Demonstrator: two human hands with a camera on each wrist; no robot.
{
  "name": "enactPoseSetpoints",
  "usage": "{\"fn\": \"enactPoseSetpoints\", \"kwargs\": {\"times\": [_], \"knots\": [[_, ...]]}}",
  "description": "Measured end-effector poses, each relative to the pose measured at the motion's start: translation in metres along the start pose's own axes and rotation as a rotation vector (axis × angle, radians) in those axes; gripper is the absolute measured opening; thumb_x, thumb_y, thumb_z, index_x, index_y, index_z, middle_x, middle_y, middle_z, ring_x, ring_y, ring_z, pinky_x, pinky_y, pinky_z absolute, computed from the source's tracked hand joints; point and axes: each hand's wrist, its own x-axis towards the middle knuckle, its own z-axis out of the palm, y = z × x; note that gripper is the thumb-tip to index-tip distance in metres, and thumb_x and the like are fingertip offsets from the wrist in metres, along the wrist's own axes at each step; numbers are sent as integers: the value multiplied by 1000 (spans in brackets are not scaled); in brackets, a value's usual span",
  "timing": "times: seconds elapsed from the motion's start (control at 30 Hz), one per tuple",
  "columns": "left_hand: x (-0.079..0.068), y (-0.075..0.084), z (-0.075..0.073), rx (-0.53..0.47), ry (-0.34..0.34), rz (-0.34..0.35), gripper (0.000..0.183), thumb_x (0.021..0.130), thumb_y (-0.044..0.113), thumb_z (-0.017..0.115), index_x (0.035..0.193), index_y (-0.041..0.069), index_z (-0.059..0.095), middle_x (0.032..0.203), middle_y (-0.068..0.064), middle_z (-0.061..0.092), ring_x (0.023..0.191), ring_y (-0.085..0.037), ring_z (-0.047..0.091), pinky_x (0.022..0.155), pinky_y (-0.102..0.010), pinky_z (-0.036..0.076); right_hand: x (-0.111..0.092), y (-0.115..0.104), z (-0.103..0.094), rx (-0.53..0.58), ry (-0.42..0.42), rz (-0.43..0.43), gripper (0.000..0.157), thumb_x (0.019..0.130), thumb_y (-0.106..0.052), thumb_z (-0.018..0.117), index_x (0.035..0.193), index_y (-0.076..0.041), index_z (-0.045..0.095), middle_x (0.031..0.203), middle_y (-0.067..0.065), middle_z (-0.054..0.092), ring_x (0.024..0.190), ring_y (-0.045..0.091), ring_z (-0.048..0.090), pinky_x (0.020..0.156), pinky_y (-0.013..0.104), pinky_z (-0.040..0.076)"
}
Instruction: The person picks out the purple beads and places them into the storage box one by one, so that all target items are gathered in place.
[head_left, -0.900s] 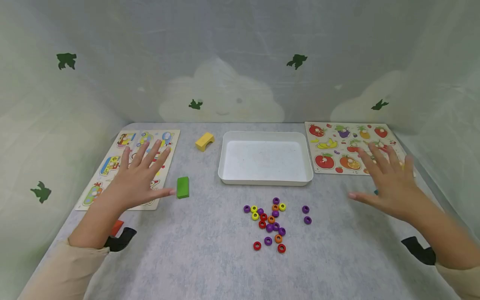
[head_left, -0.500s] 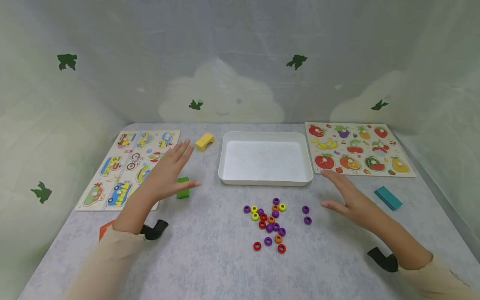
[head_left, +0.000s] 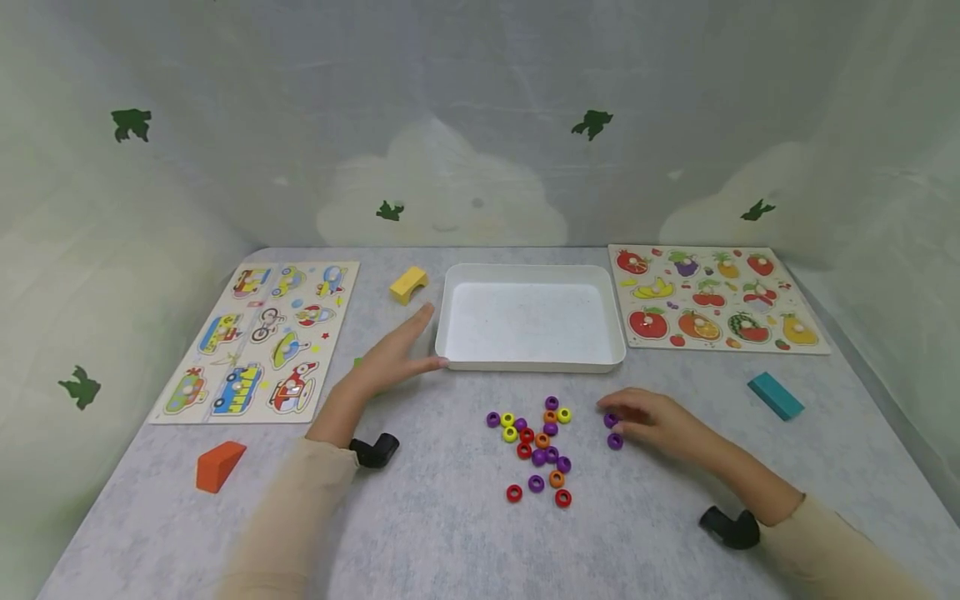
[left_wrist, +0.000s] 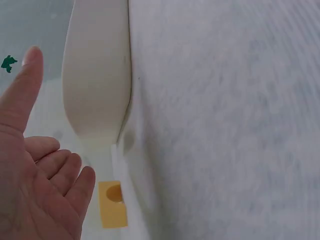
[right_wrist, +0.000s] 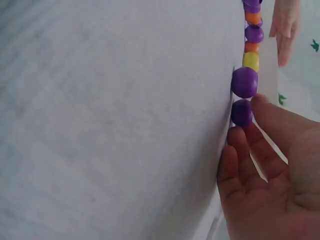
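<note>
My right hand (head_left: pixel 660 423) is low over the table with its fingers curled round a purple bead (right_wrist: pixel 242 113). Thumb and forefinger lie on either side of this bead, which appears to rest on the table. Just in front of it sits a second purple bead (head_left: pixel 615 442). My left hand (head_left: pixel 384 360) is beside the white tray (head_left: pixel 529 366), fingers extended and thumb spread toward the tray's near left corner; whether it touches the tray, I cannot tell. Several red, orange, yellow and purple beads (head_left: pixel 542 440) are scattered in front of the tray.
A vehicle puzzle board (head_left: pixel 255 342) lies left, a fruit puzzle board (head_left: pixel 708 297) right. Around them are a yellow arch block (head_left: pixel 408 284), an orange block (head_left: pixel 219 467) and a teal block (head_left: pixel 776 396). My left hand mostly hides a green block (head_left: pixel 357 362).
Both hands have moved inward from above the puzzle boards. The left has come to the tray's left side; the right has lowered to the two purple beads, its fingers curling round one.
</note>
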Motion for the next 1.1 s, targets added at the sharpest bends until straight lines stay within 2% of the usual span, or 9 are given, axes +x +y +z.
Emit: {"fn": "enactPoseSetpoints", "kwargs": {"times": [0.17,0.3,0.5,0.67,0.9,1.1], "knots": [[4,1,6,-76,-45,-66,90,68,55,53,134,13,8,137,-1,8,121,-14,14,99,-31,16,3,-1,1,-40,-29,20,21,78,-18,57,99,-20,57,96,-12,53,88,5,47,77,22,43],[6,0,10,-151,-42,-64,88,69,50,56,134,10,11,137,-4,11,120,-15,19,98,-30,20,6,-7,-3,-61,-19,36,19,77,-18,58,96,-19,58,91,-11,54,80,6,48,71,20,45],[6,2,11,-212,-41,-54,86,68,46,59,134,12,13,136,-2,13,120,-12,20,97,-28,21,24,-26,-21,-49,121,-29,22,77,-16,59,98,-15,58,88,-11,54,77,6,50,71,21,45],[7,2,10,-251,-60,-92,86,67,45,60,134,18,13,136,2,12,118,-12,25,97,-27,22,56,-31,-38,44,207,-68,22,78,-17,57,100,-14,57,94,-4,55,83,9,51,76,26,45],[9,1,11,-294,-71,-124,85,66,45,61,133,19,15,136,2,13,117,-14,27,96,-27,24,106,-18,-37,59,207,58,28,79,-17,56,105,-7,55,98,2,54,89,14,50,81,31,42],[10,1,11,-304,-70,-140,85,65,46,61,133,21,15,136,2,14,117,-14,27,95,-27,25,131,-7,-27,1,145,195,23,79,-14,56,102,-11,57,96,1,54,88,16,48,81,32,41]]}}
